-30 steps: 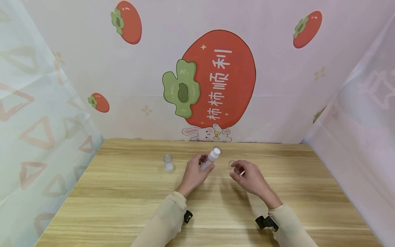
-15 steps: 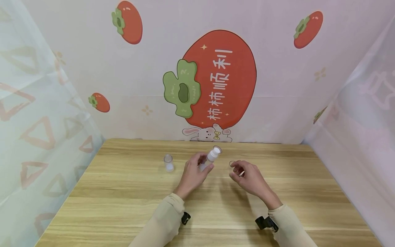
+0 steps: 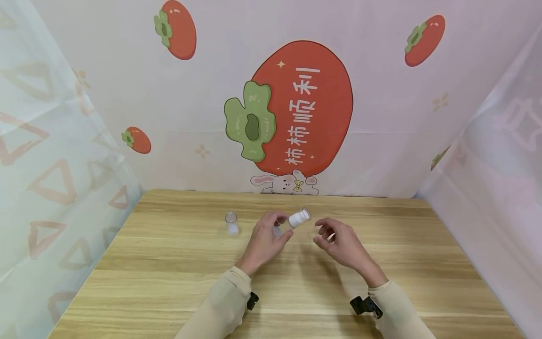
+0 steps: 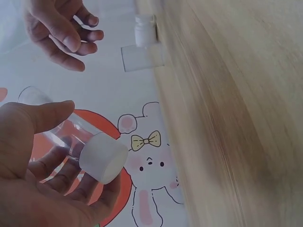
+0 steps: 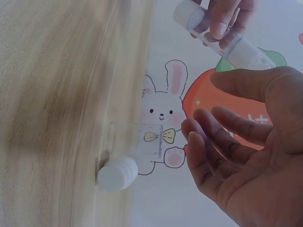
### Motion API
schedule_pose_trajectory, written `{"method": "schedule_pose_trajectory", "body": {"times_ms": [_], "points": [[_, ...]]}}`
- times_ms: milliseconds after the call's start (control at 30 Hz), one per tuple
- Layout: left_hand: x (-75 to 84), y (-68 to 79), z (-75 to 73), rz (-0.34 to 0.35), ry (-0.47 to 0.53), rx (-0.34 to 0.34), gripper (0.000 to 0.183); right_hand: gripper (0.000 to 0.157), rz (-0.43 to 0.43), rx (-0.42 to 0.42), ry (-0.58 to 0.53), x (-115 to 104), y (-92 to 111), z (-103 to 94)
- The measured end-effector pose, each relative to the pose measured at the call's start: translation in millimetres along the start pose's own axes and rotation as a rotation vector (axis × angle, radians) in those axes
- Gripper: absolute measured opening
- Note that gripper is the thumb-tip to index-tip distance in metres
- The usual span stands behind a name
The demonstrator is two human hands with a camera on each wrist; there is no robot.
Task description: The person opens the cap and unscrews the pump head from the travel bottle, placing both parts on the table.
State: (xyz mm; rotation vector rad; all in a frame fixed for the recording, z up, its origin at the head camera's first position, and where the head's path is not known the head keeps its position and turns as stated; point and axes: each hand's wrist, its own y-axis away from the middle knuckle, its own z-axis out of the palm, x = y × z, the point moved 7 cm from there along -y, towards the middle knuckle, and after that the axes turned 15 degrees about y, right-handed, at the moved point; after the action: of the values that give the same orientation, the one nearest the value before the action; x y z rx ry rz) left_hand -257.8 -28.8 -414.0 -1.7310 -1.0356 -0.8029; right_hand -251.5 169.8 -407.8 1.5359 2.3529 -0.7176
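My left hand (image 3: 264,238) grips a small clear pump bottle (image 3: 299,217) between thumb and fingers, above the table. The bottle lies tilted, its white pump top toward the right and its white base (image 4: 104,157) showing in the left wrist view. Beside it, my right hand (image 3: 340,242) hovers with loosely curved fingers and holds nothing. Near the right hand are a clear cylinder (image 5: 136,140) and a white ridged piece (image 5: 117,174), on the table; the hand mostly hides both in the head view.
A clear container with a white bottom (image 3: 231,224) stands on the wooden table (image 3: 186,263) left of the left hand. Behind the table rises a printed backdrop (image 3: 305,108) with red fruit and a rabbit. White patterned cloth (image 3: 55,155) closes the sides.
The bottle in my left hand has tipped over further, its pump end swinging right and down toward my right hand. The right hand has hardly moved.
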Motion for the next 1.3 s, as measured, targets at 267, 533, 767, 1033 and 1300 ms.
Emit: {"method": "schedule_pose_trajectory", "body": {"times_ms": [267, 533, 767, 1033, 1300], "points": [[9.9, 3.5, -0.1, 0.077, -0.124, -0.026, 0.035, 0.039, -0.005, -0.031, -0.042, -4, -2, 1.0], [16.2, 5.4, -1.1, 0.128, -0.26, -0.042, 0.034, 0.048, -0.011, -0.049, -0.077, -12, -5, -0.5], [21.4, 8.4, 0.5, 0.184, -0.37, -0.067, 0.032, 0.051, -0.056, -0.055, -0.093, -19, -6, 0.0], [27.5, 11.6, 1.3, 0.222, -0.434, -0.081, 0.032, 0.051, -0.079, -0.055, -0.089, -23, -7, -0.2], [27.1, 13.5, 3.9, 0.221, -0.499, -0.106, 0.033, 0.052, -0.092, -0.089, -0.035, -31, -8, -0.7]]}}
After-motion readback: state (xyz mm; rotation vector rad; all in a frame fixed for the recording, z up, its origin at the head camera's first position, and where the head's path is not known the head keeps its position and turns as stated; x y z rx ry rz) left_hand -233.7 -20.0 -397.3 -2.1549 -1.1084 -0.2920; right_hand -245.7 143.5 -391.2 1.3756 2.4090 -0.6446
